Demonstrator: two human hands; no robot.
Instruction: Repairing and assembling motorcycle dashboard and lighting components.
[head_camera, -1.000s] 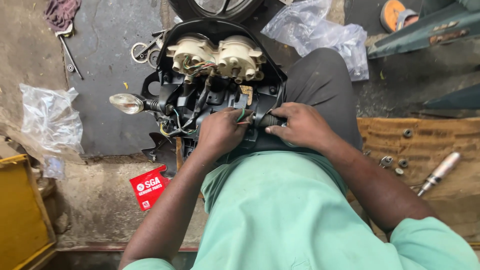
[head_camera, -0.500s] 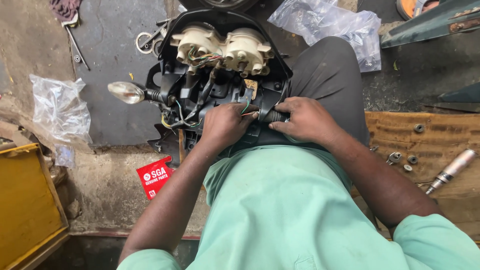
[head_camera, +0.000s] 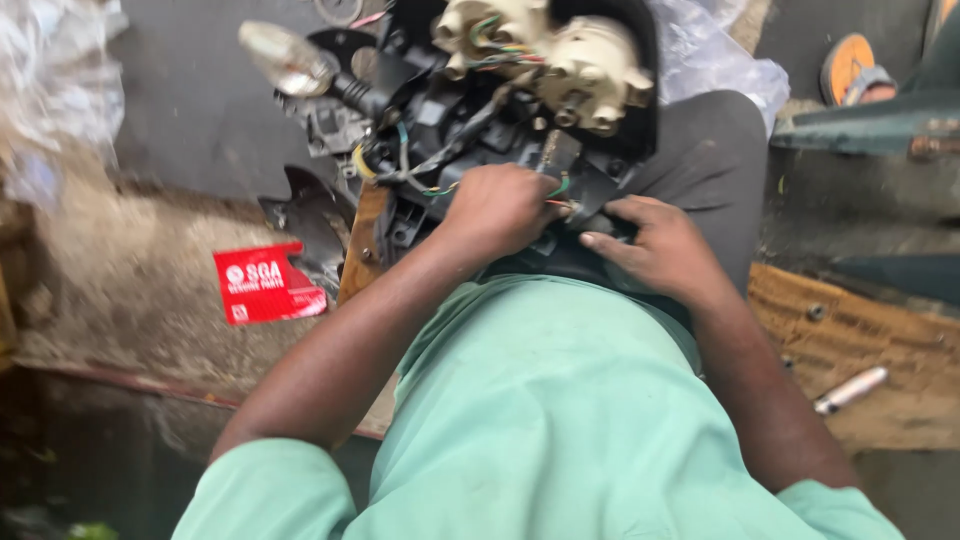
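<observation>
A black motorcycle headlight and instrument housing (head_camera: 440, 120) rests on my lap, back side up, with two cream gauge backs (head_camera: 590, 70) and loose coloured wires (head_camera: 420, 180). My left hand (head_camera: 500, 210) is closed among the wires at the housing's lower middle, pinching a small connector with green and red leads. My right hand (head_camera: 655, 245) grips the housing's lower right edge, fingers pointing left toward the same connector. A clear turn-signal lamp (head_camera: 285, 60) sticks out on a black stalk at the upper left.
A red parts packet (head_camera: 265, 285) lies on the dirty floor at the left. Crumpled clear plastic bags lie at the far left (head_camera: 60, 90) and top right (head_camera: 710, 60). A wooden board (head_camera: 870, 340) with a metal cylinder (head_camera: 850, 390) sits at the right, an orange sandal (head_camera: 855, 70) above it.
The view has shifted closer and tilted, so the housing sits higher in the frame. Both hands stay on the housing's lower edge; the right hand's fingers now stretch toward the connector.
</observation>
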